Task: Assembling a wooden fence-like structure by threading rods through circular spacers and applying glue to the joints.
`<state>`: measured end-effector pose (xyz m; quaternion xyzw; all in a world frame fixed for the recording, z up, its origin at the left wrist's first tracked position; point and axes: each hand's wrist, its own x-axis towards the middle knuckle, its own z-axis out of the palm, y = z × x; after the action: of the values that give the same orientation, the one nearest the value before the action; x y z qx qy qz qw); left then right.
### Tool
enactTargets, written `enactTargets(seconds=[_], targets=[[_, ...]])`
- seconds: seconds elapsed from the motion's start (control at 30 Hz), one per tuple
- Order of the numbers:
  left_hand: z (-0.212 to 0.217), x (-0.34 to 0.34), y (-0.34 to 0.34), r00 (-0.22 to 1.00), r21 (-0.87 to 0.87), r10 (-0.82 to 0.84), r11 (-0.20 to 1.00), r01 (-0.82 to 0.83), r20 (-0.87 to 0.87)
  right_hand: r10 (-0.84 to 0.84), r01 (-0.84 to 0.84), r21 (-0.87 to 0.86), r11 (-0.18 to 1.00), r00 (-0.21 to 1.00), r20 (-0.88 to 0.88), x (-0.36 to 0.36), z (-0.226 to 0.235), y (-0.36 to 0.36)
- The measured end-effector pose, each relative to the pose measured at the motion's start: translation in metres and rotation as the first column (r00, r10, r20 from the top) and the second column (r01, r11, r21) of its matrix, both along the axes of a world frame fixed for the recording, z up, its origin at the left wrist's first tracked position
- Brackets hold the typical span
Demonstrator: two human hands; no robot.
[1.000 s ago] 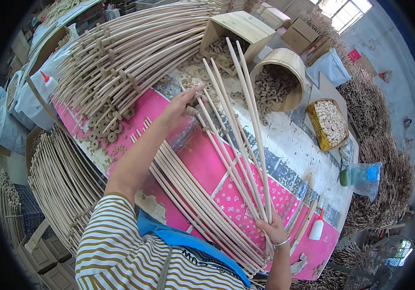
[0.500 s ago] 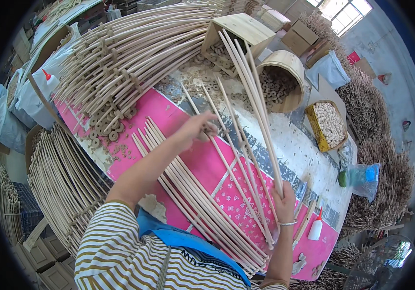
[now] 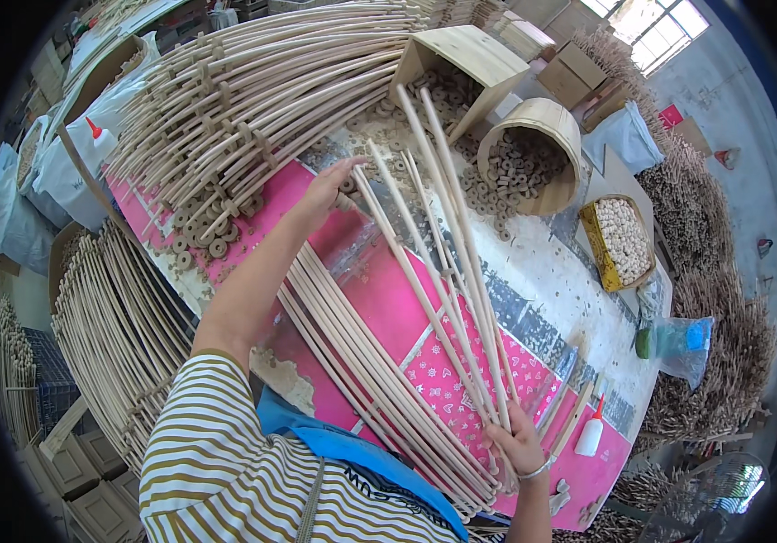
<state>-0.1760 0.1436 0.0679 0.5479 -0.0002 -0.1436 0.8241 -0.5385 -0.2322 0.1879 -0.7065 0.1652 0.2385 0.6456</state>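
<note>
My right hand (image 3: 517, 441) is closed around the lower ends of several slender wooden rods (image 3: 462, 235), which fan out up and away across the table. My left hand (image 3: 327, 190) reaches to the far end of the leftmost of these rods. Its fingers curl beside the rod tip; something small and brownish shows in them, too hidden to make out. Another row of wooden rods (image 3: 379, 371) lies side by side on the pink cloth (image 3: 366, 303) under my left forearm.
A large stack of rods (image 3: 262, 100) with wooden rings lies at the far left. Loose rings (image 3: 216, 244) surround it. A wooden box (image 3: 470, 54), a tipped wooden bucket (image 3: 551, 118), a carton of pale beads (image 3: 619, 240) and a red-tipped glue bottle (image 3: 590, 434) stand on the table.
My left hand has moved up and left to the rod's far end. My right hand has lowered toward me, and its rods have swung left, joining the ones that lay beside them.
</note>
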Motion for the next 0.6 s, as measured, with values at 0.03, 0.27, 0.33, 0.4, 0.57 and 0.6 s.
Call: enactTargets(seconds=[0.03,0.27,0.33,0.4,0.57,0.6], targets=[[-0.001,0.003,0.002,1.000,0.004,0.017,1.000,-0.017,0.013,-0.001,0.000,-0.018,1.000,0.999,-0.038,-0.004,0.001,0.000],[-0.008,0.014,0.005,0.999,0.010,0.028,1.000,-0.028,0.035,-0.019,0.018,-0.009,1.000,0.998,-0.059,-0.013,-0.004,0.001],[-0.008,0.015,0.002,0.997,0.008,0.004,1.000,-0.004,0.073,-0.018,0.018,-0.010,1.000,0.999,-0.035,-0.013,-0.010,0.002],[-0.007,0.015,-0.001,0.995,0.034,0.005,0.999,-0.009,0.098,-0.029,0.029,-0.005,1.000,0.999,-0.021,-0.012,-0.015,0.003],[-0.003,0.010,-0.005,0.997,-0.031,0.041,0.999,-0.039,0.063,-0.030,0.030,0.016,0.999,0.999,-0.011,-0.012,-0.022,0.007],[-0.002,0.009,-0.004,0.999,-0.026,0.022,0.999,-0.021,0.035,-0.032,0.032,0.016,0.999,0.999,-0.006,-0.012,-0.022,0.009]])
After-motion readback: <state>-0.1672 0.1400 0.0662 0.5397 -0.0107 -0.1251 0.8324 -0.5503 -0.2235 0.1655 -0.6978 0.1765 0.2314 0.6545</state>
